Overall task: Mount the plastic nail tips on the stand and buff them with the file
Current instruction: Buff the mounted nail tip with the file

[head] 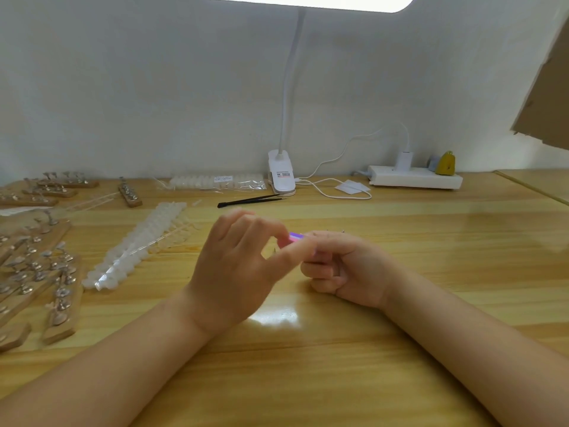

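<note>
My two hands meet above the middle of the wooden table [431, 241]. A small pink and purple file block [296, 236] shows between them. My left hand [243, 260] pinches its near end with thumb and forefinger. My right hand [348, 266] is curled around the other end, which is hidden in the fingers. A thin metal pin shows just below the file; whether a stand or nail tip is held there I cannot tell. Strips of clear plastic nail tips [138, 245] lie to the left. Wooden stands with metal holders [58, 291] fill the left edge.
A clip-on desk lamp [281, 174] stands at the back centre, its cable running to a white power strip [415, 177]. Black tweezers [249, 200] lie in front of it. A bag of nail tips [212, 181] sits at the back. More wooden stands [129, 192] lie back left.
</note>
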`<state>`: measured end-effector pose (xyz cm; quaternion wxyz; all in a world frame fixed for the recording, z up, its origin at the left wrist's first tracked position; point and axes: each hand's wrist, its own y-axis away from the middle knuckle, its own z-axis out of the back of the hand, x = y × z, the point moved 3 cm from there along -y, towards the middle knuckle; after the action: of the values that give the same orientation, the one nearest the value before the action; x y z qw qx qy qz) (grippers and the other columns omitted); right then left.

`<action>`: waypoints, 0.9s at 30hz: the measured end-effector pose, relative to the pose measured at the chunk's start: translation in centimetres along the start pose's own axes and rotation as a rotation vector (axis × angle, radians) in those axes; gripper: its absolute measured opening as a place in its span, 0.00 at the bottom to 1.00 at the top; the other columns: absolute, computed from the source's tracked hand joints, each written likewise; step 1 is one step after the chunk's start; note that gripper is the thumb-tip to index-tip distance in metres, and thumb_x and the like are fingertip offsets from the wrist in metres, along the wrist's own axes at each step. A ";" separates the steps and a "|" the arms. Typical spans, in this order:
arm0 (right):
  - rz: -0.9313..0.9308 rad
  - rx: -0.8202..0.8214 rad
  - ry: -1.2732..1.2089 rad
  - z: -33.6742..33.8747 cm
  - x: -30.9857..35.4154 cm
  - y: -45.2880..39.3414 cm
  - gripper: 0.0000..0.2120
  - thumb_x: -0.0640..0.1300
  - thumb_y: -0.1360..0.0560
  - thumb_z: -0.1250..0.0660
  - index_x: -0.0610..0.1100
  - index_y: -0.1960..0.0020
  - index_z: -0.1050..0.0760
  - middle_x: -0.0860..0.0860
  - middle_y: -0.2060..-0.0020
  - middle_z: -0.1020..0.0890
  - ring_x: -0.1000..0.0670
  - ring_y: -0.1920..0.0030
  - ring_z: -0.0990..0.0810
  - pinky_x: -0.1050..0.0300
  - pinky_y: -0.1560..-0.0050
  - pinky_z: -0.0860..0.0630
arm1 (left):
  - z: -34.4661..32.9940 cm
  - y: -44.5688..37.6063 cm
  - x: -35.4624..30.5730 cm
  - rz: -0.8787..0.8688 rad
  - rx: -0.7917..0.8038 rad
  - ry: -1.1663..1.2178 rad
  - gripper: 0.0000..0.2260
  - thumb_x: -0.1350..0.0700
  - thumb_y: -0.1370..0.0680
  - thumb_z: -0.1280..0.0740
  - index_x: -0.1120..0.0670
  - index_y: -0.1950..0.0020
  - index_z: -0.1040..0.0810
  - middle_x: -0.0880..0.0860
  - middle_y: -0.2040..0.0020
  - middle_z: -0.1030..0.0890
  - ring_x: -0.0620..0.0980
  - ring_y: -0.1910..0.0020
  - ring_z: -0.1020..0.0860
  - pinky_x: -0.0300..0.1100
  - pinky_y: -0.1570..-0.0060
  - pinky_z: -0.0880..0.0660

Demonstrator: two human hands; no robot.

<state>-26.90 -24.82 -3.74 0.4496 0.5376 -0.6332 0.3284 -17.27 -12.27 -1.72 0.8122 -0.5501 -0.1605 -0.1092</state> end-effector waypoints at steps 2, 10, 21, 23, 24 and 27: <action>0.010 -0.038 -0.024 0.2 0.0 0.0 0.04 0.41 0.27 0.36 0.44 0.60 0.29 0.54 0.72 0.36 0.58 0.75 0.37 0.66 0.77 0.49 | 0.0 0.2 0.9 0.056 0.020 -0.034 0.19 0.63 0.26 0.28 0.47 0.41 0.28 0.53 0.56 0.20 0.55 0.61 0.22 0.50 0.49 0.29; 0.036 -0.045 -0.031 0.2 0.0 0.1 0.03 0.41 0.27 0.37 0.42 0.58 0.28 0.53 0.71 0.34 0.58 0.75 0.36 0.67 0.78 0.47 | -0.2 0.2 0.0 -0.058 -0.002 -0.069 0.19 0.65 0.25 0.32 0.47 0.40 0.27 0.50 0.51 0.28 0.51 0.56 0.28 0.50 0.43 0.30; 0.025 0.001 -0.020 0.2 0.0 0.1 0.11 0.42 0.29 0.34 0.40 0.48 0.29 0.53 0.71 0.34 0.59 0.75 0.36 0.68 0.78 0.46 | -0.1 -0.1 -0.1 -0.010 0.003 -0.046 0.20 0.65 0.26 0.31 0.46 0.40 0.27 0.51 0.52 0.25 0.52 0.57 0.26 0.52 0.46 0.29; 0.023 -0.012 -0.046 0.3 0.0 0.0 0.06 0.42 0.28 0.36 0.41 0.53 0.29 0.54 0.72 0.37 0.59 0.75 0.37 0.68 0.78 0.47 | 0.0 0.2 0.9 0.037 0.027 -0.085 0.21 0.65 0.27 0.29 0.46 0.41 0.28 0.53 0.55 0.21 0.54 0.60 0.24 0.52 0.47 0.30; 0.024 -0.025 -0.049 0.4 0.0 0.0 0.04 0.43 0.27 0.36 0.42 0.55 0.29 0.54 0.72 0.37 0.59 0.75 0.37 0.67 0.78 0.48 | 0.1 0.2 1.2 0.047 0.022 -0.092 0.21 0.65 0.28 0.28 0.46 0.41 0.28 0.53 0.55 0.22 0.54 0.60 0.24 0.52 0.46 0.30; 0.028 -0.049 -0.032 0.4 -0.2 -0.1 0.09 0.43 0.28 0.36 0.42 0.50 0.30 0.52 0.69 0.35 0.59 0.76 0.38 0.66 0.77 0.49 | 0.2 -0.1 0.2 -0.008 -0.036 -0.038 0.19 0.64 0.26 0.31 0.46 0.40 0.28 0.50 0.52 0.27 0.51 0.56 0.28 0.51 0.44 0.31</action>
<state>-26.85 -25.13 -4.04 0.4477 0.5227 -0.6557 0.3105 -17.12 -12.14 -1.46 0.7985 -0.5660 -0.1761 -0.1048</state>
